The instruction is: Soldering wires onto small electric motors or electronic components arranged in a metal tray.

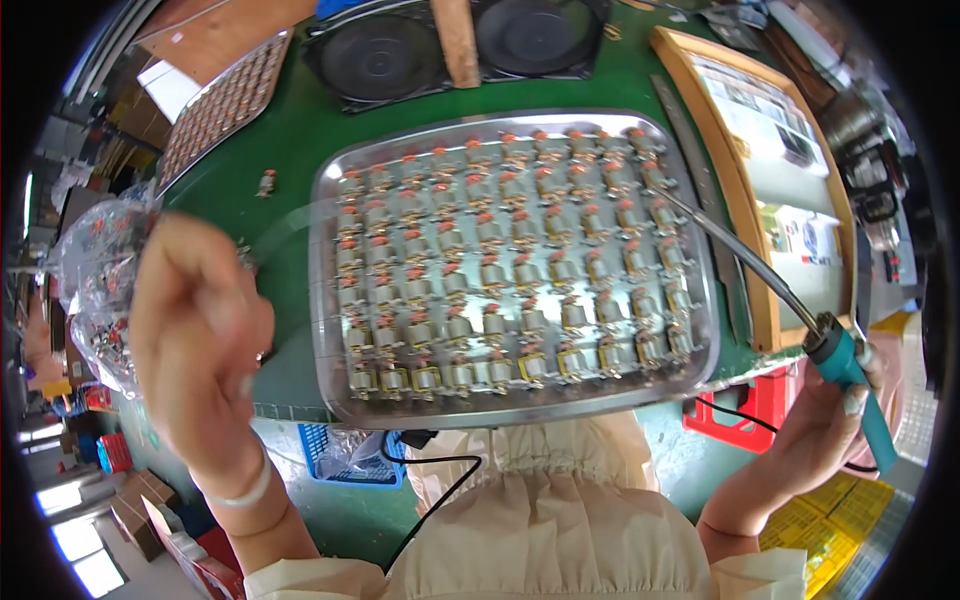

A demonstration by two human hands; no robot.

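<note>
A metal tray (520, 412) lies before me, with rows of small silver parts with red-orange ends standing in it. My right hand (818, 425) is wrapped round the teal handle of a soldering iron (770, 275). The iron's long shaft reaches left over the tray's right side, its tip among the parts in the upper right; whether it touches one I cannot tell. Left of the tray is my left hand (200, 330), raised and blurred, with its fingers curled in. What those fingers hold, if anything, does not show. A faint pale streak crosses between that hand and the tray.
The green table (285, 370) carries a single loose part (267, 183) and, at far left, a second filled tray (225, 110). Plastic bags (100, 260) of parts sit left. Two black round speaker-like units (375, 55) stand behind, a wooden-framed case (760, 200) right. A cable (440, 500) hangs below.
</note>
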